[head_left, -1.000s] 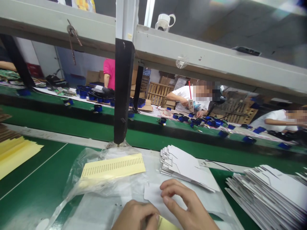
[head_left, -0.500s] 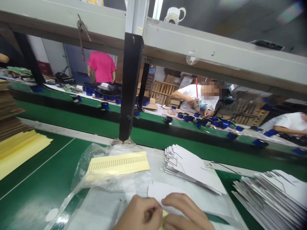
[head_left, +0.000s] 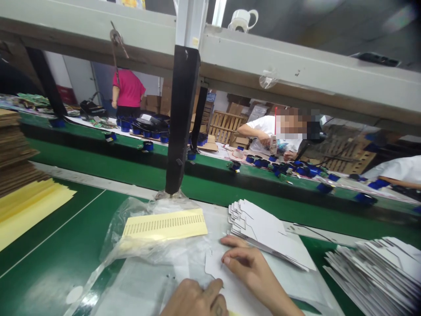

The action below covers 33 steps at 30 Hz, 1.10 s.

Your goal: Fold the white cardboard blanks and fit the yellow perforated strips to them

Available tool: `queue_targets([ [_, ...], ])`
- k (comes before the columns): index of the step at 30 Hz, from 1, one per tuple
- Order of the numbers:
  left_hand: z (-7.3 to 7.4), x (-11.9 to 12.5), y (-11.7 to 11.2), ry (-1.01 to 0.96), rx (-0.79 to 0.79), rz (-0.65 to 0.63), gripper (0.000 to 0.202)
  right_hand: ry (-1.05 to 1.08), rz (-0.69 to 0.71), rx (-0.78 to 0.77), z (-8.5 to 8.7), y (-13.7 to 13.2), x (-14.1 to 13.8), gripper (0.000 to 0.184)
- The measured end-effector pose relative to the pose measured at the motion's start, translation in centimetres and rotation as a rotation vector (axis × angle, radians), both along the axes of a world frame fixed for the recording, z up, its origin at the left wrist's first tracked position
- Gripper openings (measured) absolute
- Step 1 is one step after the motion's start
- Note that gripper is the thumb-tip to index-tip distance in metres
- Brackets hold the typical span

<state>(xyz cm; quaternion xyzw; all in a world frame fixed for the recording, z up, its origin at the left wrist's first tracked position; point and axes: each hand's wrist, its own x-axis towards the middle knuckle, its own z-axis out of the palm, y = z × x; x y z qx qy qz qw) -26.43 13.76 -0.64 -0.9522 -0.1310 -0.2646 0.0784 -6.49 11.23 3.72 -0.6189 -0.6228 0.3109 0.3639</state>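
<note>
My left hand (head_left: 197, 298) is low in the view with its fingers curled, the index fingertip at the edge of a flat white carton (head_left: 212, 264). A sliver of a yellow label sheet (head_left: 233, 313) shows by its lower fingers, mostly hidden. My right hand (head_left: 251, 267) hovers over or rests on the carton, fingers bent and apart, with nothing visible in them. Beyond the hands, a yellow sheet with rows of small dark marks (head_left: 166, 224) lies on a clear plastic bag (head_left: 115, 232).
Flat white cartons are stacked behind my right hand (head_left: 263, 224) and in another pile at right (head_left: 378, 272). Brown cardboard and yellow sheets (head_left: 36, 210) stand at left. A black post (head_left: 180, 123) rises at the bench's back. Across the green conveyor (head_left: 131, 166), co-workers handle blue parts.
My hands were close together around a small yellow piece; now they are apart. The right hand has moved up over the carton, and the left has shifted slightly down.
</note>
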Motion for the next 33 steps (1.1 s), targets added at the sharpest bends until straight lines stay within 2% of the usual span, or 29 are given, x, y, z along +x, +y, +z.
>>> queue_targets([
  [8,0.1,0.0,0.1,-0.129,0.088,0.0,0.017,0.112,-0.037,-0.141,0.8,-0.2,-0.8,0.024],
  [13,0.3,-0.1,-0.1,-0.135,0.05,-0.007,0.022,0.116,-0.044,-0.141,1.0,-0.2,-1.0,0.021],
  [24,1.6,-0.2,-0.1,0.035,0.075,0.051,0.01,0.067,-0.064,-0.083,0.5,-0.1,-1.2,0.019],
  [33,1.2,-0.1,-0.2,-0.022,0.11,0.037,0.011,0.042,-0.055,-0.04,0.3,-0.2,-1.1,0.019],
])
